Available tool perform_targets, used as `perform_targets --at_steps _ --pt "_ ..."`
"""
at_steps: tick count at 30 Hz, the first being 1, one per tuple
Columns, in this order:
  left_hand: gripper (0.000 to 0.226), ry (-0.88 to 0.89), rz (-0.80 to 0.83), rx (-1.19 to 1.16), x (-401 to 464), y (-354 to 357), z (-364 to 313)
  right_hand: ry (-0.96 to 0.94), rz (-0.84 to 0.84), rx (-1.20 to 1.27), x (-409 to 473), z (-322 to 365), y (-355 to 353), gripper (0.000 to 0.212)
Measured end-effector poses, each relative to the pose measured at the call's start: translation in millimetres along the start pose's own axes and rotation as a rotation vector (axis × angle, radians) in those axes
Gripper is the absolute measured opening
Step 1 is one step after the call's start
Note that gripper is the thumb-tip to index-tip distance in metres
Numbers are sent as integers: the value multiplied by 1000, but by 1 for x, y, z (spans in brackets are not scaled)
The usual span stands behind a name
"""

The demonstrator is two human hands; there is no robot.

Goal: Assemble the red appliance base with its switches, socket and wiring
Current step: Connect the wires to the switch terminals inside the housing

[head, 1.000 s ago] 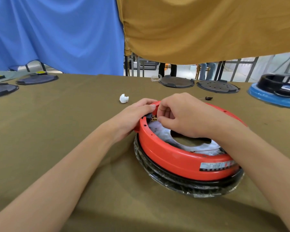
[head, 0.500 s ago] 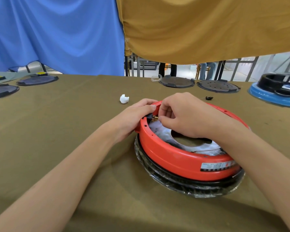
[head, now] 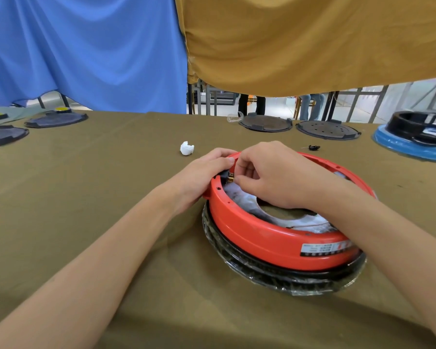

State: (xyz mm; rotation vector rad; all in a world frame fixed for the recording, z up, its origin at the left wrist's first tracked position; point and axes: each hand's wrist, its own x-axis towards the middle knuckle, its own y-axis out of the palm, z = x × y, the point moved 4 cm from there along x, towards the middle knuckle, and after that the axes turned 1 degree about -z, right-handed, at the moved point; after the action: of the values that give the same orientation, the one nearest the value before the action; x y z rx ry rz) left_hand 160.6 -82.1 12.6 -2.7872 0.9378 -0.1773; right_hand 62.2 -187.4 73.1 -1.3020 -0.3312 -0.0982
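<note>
The red appliance base [head: 269, 238] lies upside down on a black plastic-wrapped ring [head: 275, 275], right of centre on the olive table. A white sheet lines its inside. At the base's far left rim sits a small black part with brass terminals [head: 228, 177]. My left hand [head: 199, 177] grips the rim from outside at that part, fingers curled over it. My right hand [head: 275, 177] reaches in from the right and pinches at the brass terminals; what its fingertips hold is hidden.
A crumpled white scrap [head: 186, 148] and a small black part [head: 314, 147] lie beyond the base. Dark round plates [head: 266, 123] [head: 327, 129] [head: 56, 119] line the far edge. A blue and black appliance [head: 415, 137] stands at the far right. Blue and tan cloths hang behind.
Both hands stay at the black part on the rim; only the right fingers have shifted slightly.
</note>
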Motion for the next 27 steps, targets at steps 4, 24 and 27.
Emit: perform_targets --at_steps 4,24,27 --pt "24 13 -16 -7 -1 1 -1 12 -6 20 0 1 2 15" --pt "25 39 -7 48 0 1 -1 187 -118 294 -5 -26 -13 14" --pt "25 34 -2 39 0 1 -2 177 -199 358 -7 -26 -21 15"
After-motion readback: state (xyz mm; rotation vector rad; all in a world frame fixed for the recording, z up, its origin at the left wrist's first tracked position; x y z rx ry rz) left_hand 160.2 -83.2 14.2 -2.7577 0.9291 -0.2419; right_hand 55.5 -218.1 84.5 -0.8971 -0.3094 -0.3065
